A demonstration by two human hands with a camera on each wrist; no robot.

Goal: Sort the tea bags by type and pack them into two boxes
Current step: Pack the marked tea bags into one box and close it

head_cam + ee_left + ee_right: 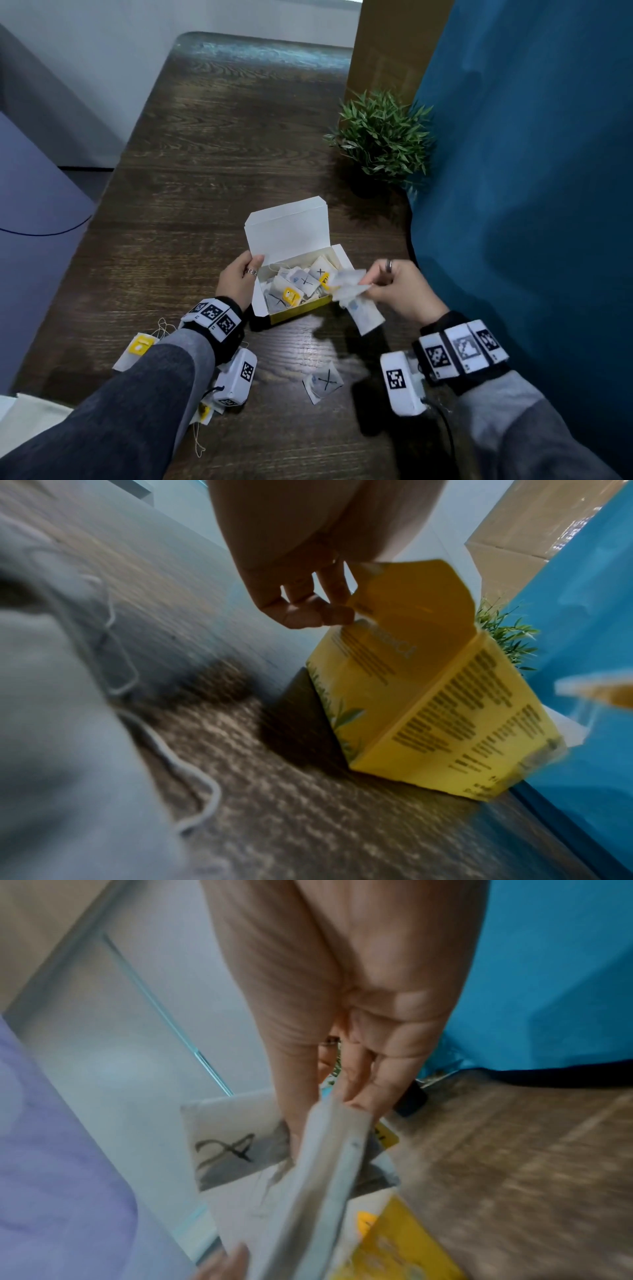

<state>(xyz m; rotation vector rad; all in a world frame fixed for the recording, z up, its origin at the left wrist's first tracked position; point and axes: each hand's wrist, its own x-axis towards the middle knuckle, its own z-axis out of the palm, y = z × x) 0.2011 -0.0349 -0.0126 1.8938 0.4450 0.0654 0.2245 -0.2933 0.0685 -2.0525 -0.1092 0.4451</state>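
The right hand pinched a bunch of tea bags at centre frame, just right of the open yellow box — the bunch's long axis ran down toward lower right. The left hand gripped the box's left flap, fingers curled. Another tea bag lay on the worktop below; a plant stood well clear, upper right.

Right hand pinching tea bags, X-marked bag behind
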